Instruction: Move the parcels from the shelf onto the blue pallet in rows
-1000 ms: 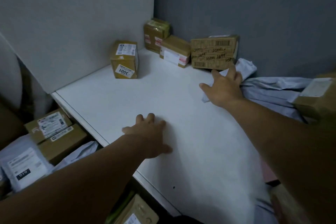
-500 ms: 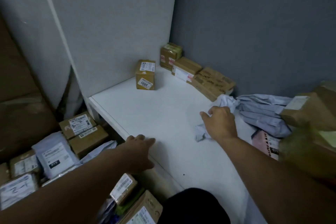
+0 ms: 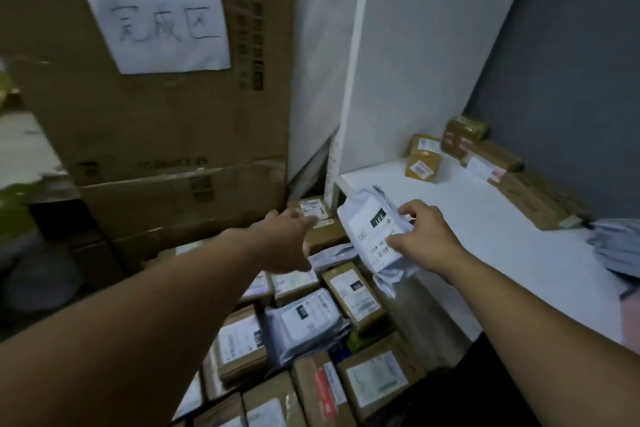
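My right hand grips a soft grey mailer bag with a white label, held over the front left corner of the white shelf. My left hand reaches forward with fingers extended, holding nothing, above the rows of parcels packed below the shelf. The blue pallet under them is hidden. On the shelf remain a small brown box, brown boxes along the back wall, and a pile of grey bags at the right.
Large stacked cardboard cartons with a handwritten paper sign stand at the left behind the parcels. A white upright panel borders the shelf's left side. A grey wall backs the shelf.
My right hand has pulled a grey bag from the pile to the shelf's left front corner and lifted it. My left hand left the shelf edge and moved out over the lower parcels.
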